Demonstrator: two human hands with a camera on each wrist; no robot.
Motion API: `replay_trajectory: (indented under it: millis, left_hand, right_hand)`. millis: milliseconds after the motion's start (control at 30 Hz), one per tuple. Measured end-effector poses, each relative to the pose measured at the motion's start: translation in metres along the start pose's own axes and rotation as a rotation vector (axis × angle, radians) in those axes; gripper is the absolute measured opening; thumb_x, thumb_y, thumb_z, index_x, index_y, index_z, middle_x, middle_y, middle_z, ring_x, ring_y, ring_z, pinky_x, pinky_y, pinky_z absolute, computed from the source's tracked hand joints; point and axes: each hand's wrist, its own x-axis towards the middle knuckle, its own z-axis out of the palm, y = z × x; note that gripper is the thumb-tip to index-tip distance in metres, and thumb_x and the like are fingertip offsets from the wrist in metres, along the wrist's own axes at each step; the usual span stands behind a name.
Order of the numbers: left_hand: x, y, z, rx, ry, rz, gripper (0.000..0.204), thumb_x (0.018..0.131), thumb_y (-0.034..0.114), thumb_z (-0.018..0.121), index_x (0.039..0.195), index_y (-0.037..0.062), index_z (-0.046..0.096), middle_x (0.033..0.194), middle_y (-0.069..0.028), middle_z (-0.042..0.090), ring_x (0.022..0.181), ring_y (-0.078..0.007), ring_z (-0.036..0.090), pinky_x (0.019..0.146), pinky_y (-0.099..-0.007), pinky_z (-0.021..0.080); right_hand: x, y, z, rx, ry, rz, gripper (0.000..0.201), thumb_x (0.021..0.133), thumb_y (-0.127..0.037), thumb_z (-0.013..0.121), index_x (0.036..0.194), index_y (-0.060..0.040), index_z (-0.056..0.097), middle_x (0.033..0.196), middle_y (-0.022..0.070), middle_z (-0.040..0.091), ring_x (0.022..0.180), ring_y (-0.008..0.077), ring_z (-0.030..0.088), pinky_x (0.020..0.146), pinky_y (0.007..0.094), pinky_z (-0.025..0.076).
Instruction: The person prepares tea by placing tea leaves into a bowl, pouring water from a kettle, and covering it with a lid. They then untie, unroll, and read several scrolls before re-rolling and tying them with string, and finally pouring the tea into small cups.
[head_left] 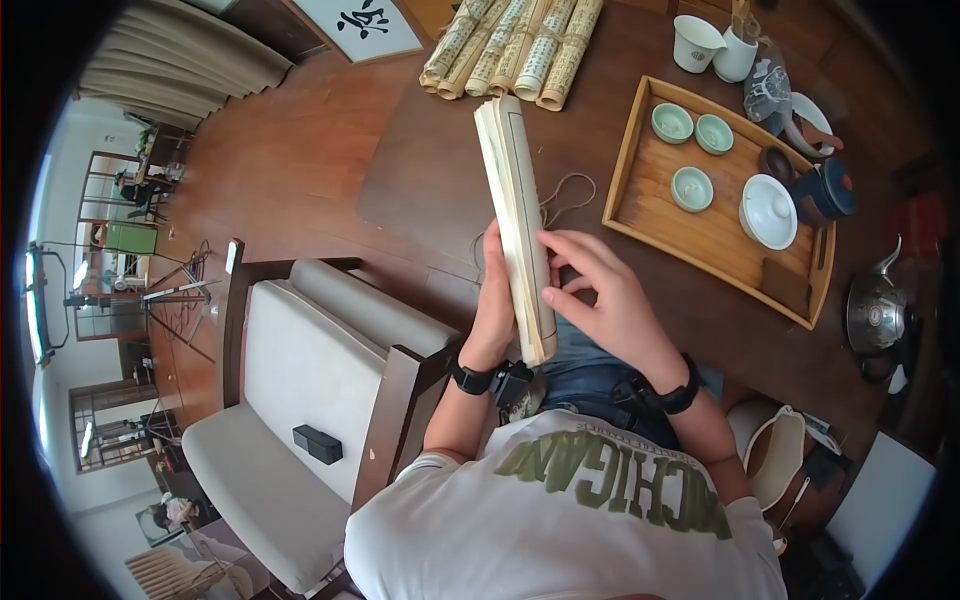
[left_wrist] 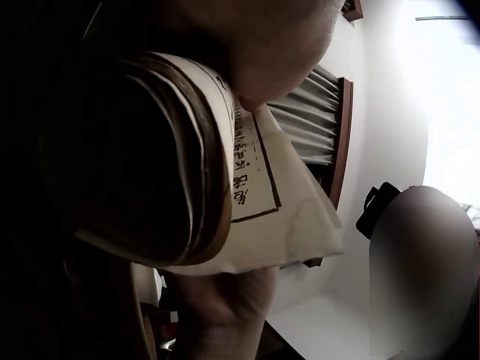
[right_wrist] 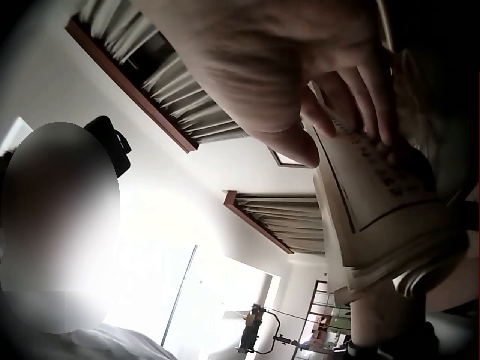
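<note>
A rolled paper scroll (head_left: 518, 230) with black writing and a ruled border is held slantwise above my lap. My left hand (head_left: 492, 300) grips it from the left, near its lower half. From the right, my right hand (head_left: 600, 285) holds it with bent fingers, index and thumb tips at the paper. In the left wrist view, the rolled layers (left_wrist: 202, 195) form an open loop, with a loose flap (left_wrist: 292, 217) standing out. Seen from the right wrist, the right thumb lies at the paper's edge and the fingers over its written face.
Several tied scrolls (head_left: 515, 45) lie at the table's far side. A thin cord (head_left: 575, 190) lies beside the held scroll. To the right, a wooden tray (head_left: 625, 180) carries green cups (head_left: 692, 188) and a lidded white bowl (head_left: 768, 210). A metal kettle (head_left: 875, 315) stands beyond; a cushioned chair (head_left: 310, 350) is left.
</note>
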Motion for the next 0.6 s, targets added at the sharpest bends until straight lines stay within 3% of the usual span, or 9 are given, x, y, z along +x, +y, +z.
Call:
replay_trajectory:
  millis: [133, 167, 300, 333, 400, 433, 500, 600]
  left_hand:
    - [-0.003, 0.019, 0.009, 0.174, -0.018, -0.007, 0.084, 0.098, 0.02, 0.068, 0.16, 0.011, 0.012, 0.136, -0.0151, 0.05, 0.114, -0.0225, 0.06, 0.098, -0.0379, 0.052]
    - [0.002, 0.02, 0.007, 0.286, 0.05, 0.002, 0.087, 0.094, 0.012, 0.07, 0.159, 0.0114, 0.012, 0.136, -0.0153, 0.049, 0.118, -0.0228, 0.058, 0.101, -0.0381, 0.049]
    - [0.021, 0.052, 0.003, 0.474, 0.159, -0.027, 0.081, 0.09, 0.004, 0.068, 0.154, 0.0114, 0.019, 0.134, -0.0165, 0.049, 0.119, -0.0215, 0.056, 0.102, -0.0359, 0.048]
    - [0.026, 0.062, 0.005, 0.532, 0.197, 0.028, 0.079, 0.089, 0.001, 0.066, 0.153, 0.0089, 0.02, 0.136, -0.0181, 0.048, 0.12, -0.0238, 0.055, 0.101, -0.0376, 0.048]
    - [0.051, 0.055, -0.038, 0.851, 0.165, 0.387, 0.074, 0.092, 0.0, 0.061, 0.152, 0.0065, 0.02, 0.137, -0.017, 0.049, 0.122, -0.0265, 0.057, 0.103, -0.0375, 0.048]
    - [0.058, 0.064, -0.044, 1.01, 0.207, 0.406, 0.073, 0.092, 0.0, 0.06, 0.152, 0.0045, 0.02, 0.139, -0.0191, 0.049, 0.124, -0.0285, 0.056, 0.106, -0.0386, 0.046]
    - [0.071, 0.078, -0.059, 1.278, 0.264, 0.41, 0.071, 0.092, -0.001, 0.059, 0.15, 0.0009, 0.02, 0.141, -0.0256, 0.049, 0.124, -0.0332, 0.057, 0.106, -0.0404, 0.046]
    - [0.083, 0.092, -0.076, 1.346, 0.273, 0.294, 0.067, 0.092, 0.002, 0.06, 0.149, 0.001, 0.025, 0.138, -0.0294, 0.054, 0.118, -0.0403, 0.063, 0.1, -0.0425, 0.051]
  right_hand:
    - [-0.001, -0.001, -0.005, -0.145, -0.012, -0.049, 0.053, 0.091, -0.009, 0.073, 0.143, -0.0106, 0.059, 0.136, 0.0107, 0.06, 0.101, 0.0242, 0.066, 0.084, 0.0345, 0.058]
    - [-0.002, 0.002, -0.007, -0.147, 0.0, -0.065, 0.05, 0.091, -0.009, 0.073, 0.139, -0.0101, 0.061, 0.135, 0.0113, 0.061, 0.101, 0.0256, 0.066, 0.084, 0.0338, 0.058]
    - [-0.01, 0.011, -0.019, -0.192, -0.021, -0.034, 0.042, 0.091, -0.01, 0.073, 0.132, -0.0061, 0.064, 0.127, 0.0122, 0.065, 0.102, 0.0267, 0.069, 0.084, 0.0341, 0.059]
    - [-0.014, 0.015, -0.024, -0.201, -0.013, -0.022, 0.041, 0.091, -0.009, 0.073, 0.131, -0.0056, 0.064, 0.125, 0.0122, 0.065, 0.101, 0.0264, 0.07, 0.083, 0.0341, 0.059]
    - [-0.024, 0.023, -0.034, -0.216, 0.001, 0.008, 0.039, 0.092, -0.009, 0.072, 0.13, -0.0046, 0.064, 0.123, 0.0123, 0.066, 0.1, 0.0257, 0.07, 0.083, 0.0339, 0.059]
    - [-0.029, 0.024, -0.039, -0.256, 0.021, 0.025, 0.036, 0.092, -0.007, 0.071, 0.127, -0.0033, 0.065, 0.119, 0.0126, 0.067, 0.098, 0.0237, 0.071, 0.081, 0.0328, 0.059]
    - [-0.04, 0.028, -0.046, -0.241, 0.077, 0.04, 0.034, 0.092, -0.004, 0.071, 0.126, -0.002, 0.065, 0.115, 0.0125, 0.069, 0.093, 0.0221, 0.071, 0.08, 0.0318, 0.059]
    - [-0.055, 0.034, -0.056, -0.213, 0.14, 0.074, 0.032, 0.092, 0.0, 0.069, 0.124, -0.0001, 0.066, 0.11, 0.012, 0.071, 0.089, 0.0194, 0.071, 0.079, 0.03, 0.058]
